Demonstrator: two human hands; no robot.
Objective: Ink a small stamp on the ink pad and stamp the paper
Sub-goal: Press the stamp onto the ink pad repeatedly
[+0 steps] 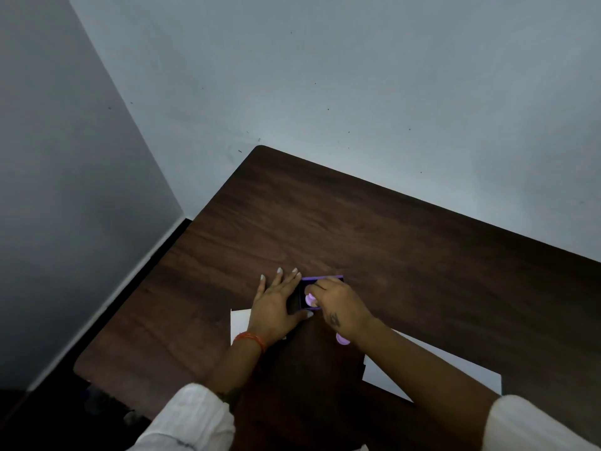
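A dark ink pad (300, 296) with a purple rim lies on the brown table. My left hand (276, 304) lies flat beside it, fingers spread, thumb against its near edge. My right hand (338, 304) pinches a small pale purple stamp (310, 299) that is down on the pad. A second pale purple round piece (343, 339) peeks out from under my right wrist. White paper (432, 369) lies under my forearms, with one corner (239, 323) showing left of my left wrist; its middle is in deep shadow.
The dark wooden table (390, 229) fills the view, its far edge against a grey-blue wall (325, 76). The table's left edge (130, 304) drops off beside another wall and a dark floor gap.
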